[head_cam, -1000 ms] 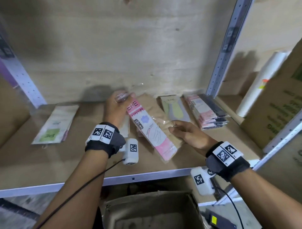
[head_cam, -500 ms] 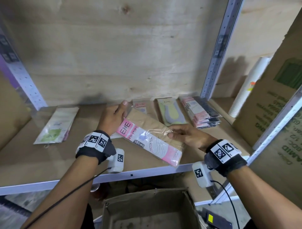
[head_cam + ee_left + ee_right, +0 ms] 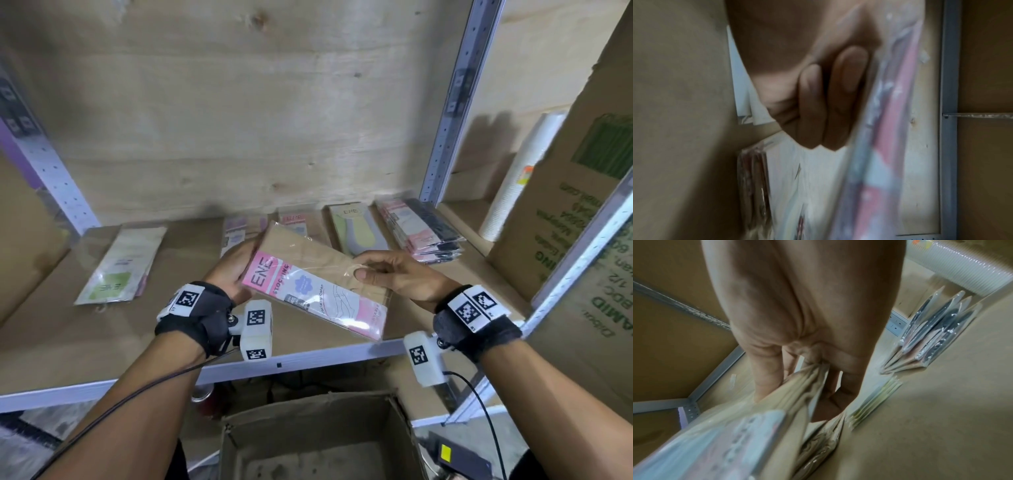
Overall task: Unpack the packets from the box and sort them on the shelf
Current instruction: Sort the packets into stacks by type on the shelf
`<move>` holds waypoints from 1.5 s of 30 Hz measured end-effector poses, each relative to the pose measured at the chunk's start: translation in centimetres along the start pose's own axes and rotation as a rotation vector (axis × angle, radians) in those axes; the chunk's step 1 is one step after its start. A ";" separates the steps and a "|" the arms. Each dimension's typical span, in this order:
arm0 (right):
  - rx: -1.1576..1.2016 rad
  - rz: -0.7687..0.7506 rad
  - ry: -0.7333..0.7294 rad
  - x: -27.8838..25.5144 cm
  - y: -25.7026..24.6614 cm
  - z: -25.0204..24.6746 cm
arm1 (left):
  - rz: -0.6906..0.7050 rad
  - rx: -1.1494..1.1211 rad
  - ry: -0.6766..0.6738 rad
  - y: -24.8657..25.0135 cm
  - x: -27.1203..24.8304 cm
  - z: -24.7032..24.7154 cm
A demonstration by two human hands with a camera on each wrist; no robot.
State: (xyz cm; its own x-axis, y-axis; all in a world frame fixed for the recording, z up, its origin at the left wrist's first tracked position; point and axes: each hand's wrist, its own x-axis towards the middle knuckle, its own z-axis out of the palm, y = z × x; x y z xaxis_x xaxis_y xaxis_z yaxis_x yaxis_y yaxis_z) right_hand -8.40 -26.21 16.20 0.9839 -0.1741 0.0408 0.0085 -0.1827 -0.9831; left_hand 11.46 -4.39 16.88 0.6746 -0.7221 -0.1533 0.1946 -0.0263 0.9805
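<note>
Far out to the left of the left hand [image 3: 233, 270], a green-labelled ENE packet [image 3: 120, 263] lies flat on the shelf board [image 3: 51, 325], well apart from everything else. The left hand holds the near-left edge of a pink ENE stocking packet [image 3: 315, 287], fingers underneath and the palm side turned to the packet; in the left wrist view two fingers [image 3: 846, 97] lie curled against the clear wrapper. Behind that hand, partly hidden by it, a pale purple packet [image 3: 239, 229] lies on the board. The stocking packet is raised off the shelf, tilted, with its pink header toward the left hand and its tan contents showing through the film. Just beyond its far edge lies another pink-headed packet [image 3: 296, 219], mostly covered. The right hand [image 3: 394, 274] pinches the packet's right edge, thumb on top and fingers curled under; the right wrist view shows the wrapper bunched between thumb and fingers. Beyond the right hand lies a packet of yellow and grey liner socks [image 3: 356, 229], and to the right of that a stack of pink and dark packets [image 3: 421, 226] close to the metal upright [image 3: 452, 102]. Farther right stand a white ribbed roll [image 3: 517, 178] and a printed cardboard carton [image 3: 582, 205]. Below both wrists, under the shelf edge, sits the open cardboard box [image 3: 308, 442].
</note>
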 end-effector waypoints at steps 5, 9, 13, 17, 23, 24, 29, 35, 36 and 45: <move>0.108 0.059 0.084 0.3 -0.3 -0.2 | 0.016 -0.472 0.069 0.2 1.0 -2.0; 0.359 0.090 0.299 0.6 -0.8 -0.2 | -0.063 -0.214 -0.018 -0.5 1.1 -1.6; 0.456 0.076 0.425 1.5 -0.9 0.7 | -0.095 0.174 -0.286 -1.9 -0.3 1.9; 0.358 0.141 0.450 2.3 -0.5 2.1 | -0.007 0.201 -0.243 -2.7 -0.9 4.0; 0.299 0.208 0.312 3.7 -0.6 2.7 | 0.048 0.253 -0.061 -2.2 -0.6 3.0; 0.286 0.194 0.301 4.0 -0.8 2.7 | 0.055 0.245 -0.031 -2.0 -0.3 2.8; 0.137 0.153 0.397 5.9 -1.2 2.6 | 0.080 0.220 0.085 -1.3 1.2 1.6; 0.033 0.147 0.512 8.2 -1.0 2.8 | 0.124 0.221 0.259 -0.8 3.1 1.3; 0.011 0.150 0.521 8.6 -0.9 2.7 | 0.117 0.230 0.271 -0.8 3.4 1.3; -0.307 0.226 0.521 10.5 1.0 2.6 | 0.037 0.399 0.337 -1.8 4.9 0.8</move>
State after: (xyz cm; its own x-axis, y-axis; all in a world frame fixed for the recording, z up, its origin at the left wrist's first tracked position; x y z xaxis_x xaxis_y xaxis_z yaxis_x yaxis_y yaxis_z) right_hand 2.38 -25.66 15.20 0.7390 -0.6737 -0.0044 -0.3167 -0.3416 -0.8849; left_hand 13.86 -8.47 14.49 0.8804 -0.4667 -0.0843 -0.0759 -0.3142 0.9463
